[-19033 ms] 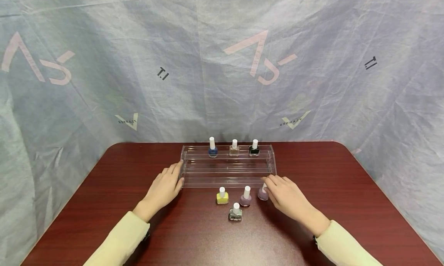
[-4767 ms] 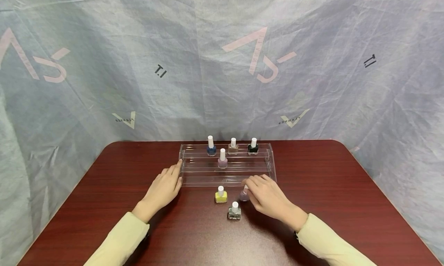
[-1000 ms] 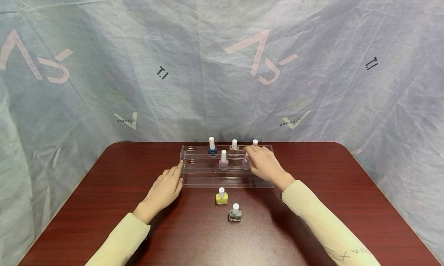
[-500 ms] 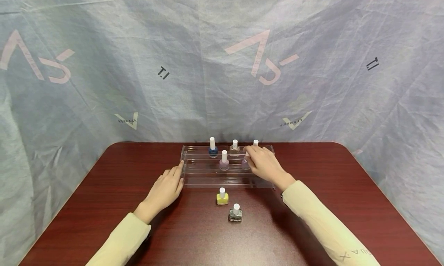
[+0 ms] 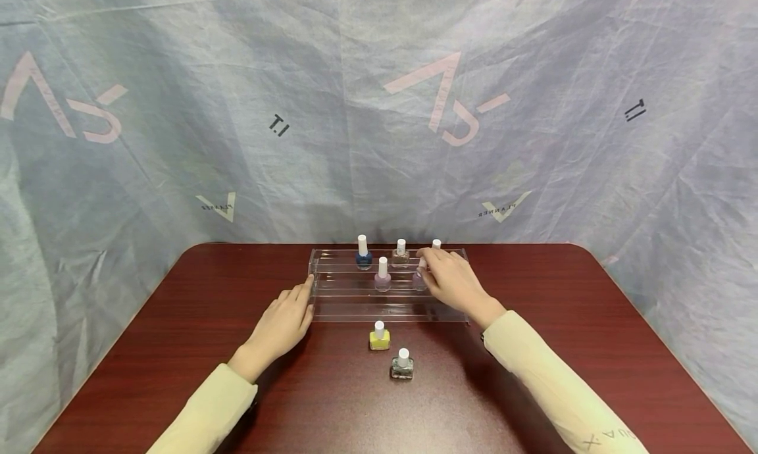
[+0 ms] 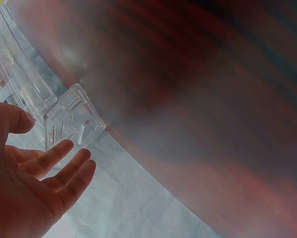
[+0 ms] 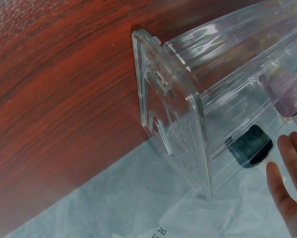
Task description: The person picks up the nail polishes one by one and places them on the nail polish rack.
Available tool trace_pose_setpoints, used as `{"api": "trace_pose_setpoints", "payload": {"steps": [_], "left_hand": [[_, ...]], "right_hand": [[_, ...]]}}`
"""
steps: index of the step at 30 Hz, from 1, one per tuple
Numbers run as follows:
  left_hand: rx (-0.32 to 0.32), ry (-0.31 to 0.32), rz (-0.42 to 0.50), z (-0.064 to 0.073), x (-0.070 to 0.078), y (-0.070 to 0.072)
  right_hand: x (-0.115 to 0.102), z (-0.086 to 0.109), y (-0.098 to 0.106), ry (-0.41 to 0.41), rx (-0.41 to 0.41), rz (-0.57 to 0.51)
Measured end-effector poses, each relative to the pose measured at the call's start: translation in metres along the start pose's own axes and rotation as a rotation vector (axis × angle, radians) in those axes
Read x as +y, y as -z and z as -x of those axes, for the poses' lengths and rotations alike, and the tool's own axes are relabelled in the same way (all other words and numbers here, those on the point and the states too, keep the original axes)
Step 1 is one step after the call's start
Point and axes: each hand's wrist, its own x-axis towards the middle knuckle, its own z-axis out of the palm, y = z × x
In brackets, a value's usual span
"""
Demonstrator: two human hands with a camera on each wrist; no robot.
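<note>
A clear acrylic tiered rack [image 5: 349,306] stands at the back of the table. My left hand [image 5: 283,322] rests at its left end, fingers straight; in the left wrist view the fingers [image 6: 59,168] lie by the rack's end panel [image 6: 74,121]. My right hand [image 5: 454,279] pinches the white cap of a purple nail polish bottle [image 5: 419,281] on the middle tier, partly hidden by the fingers. Left of it stands another mauve nail polish [image 5: 382,281]. The top tier carries a blue bottle [image 5: 363,259], a glittery clear one [image 5: 401,258] and a dark green one [image 7: 251,145].
In front of the rack, a yellow nail polish [image 5: 379,339] and a grey-green one [image 5: 402,367] stand upright on the dark red wooden table [image 5: 355,414]. A grey printed cloth [image 5: 331,145] hangs behind the table's back edge.
Since the oldest frame, both purple bottles have gone from the table to the middle tier, the second with my right hand. Over the last second both hands stay nearly still.
</note>
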Motion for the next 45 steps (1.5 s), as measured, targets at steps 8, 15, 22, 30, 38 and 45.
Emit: {"api": "trace_pose_setpoints", "payload": {"steps": [8,15,22,30,38,45], "left_hand": [[0.016,-0.010,-0.004,0.000,-0.001,-0.001],[0.016,-0.013,-0.003,0.001,-0.001,0.000],[0.017,-0.012,-0.004,0.001,-0.001,-0.002],[0.014,-0.006,0.003,0.001,-0.001,-0.001],[-0.004,-0.002,0.003,0.001,-0.001,-0.002],[0.030,-0.021,-0.013,0.000,-0.002,-0.002]], "right_hand": [[0.000,0.001,0.003,-0.001,0.028,-0.018],[0.001,0.002,0.006,0.004,0.049,-0.006],[0.001,0.002,0.016,0.014,0.075,0.007],[-0.002,0.004,0.024,0.030,0.128,0.008],[-0.013,0.010,0.032,0.070,0.165,-0.001],[-0.023,0.013,0.038,0.112,0.177,-0.018]]}}
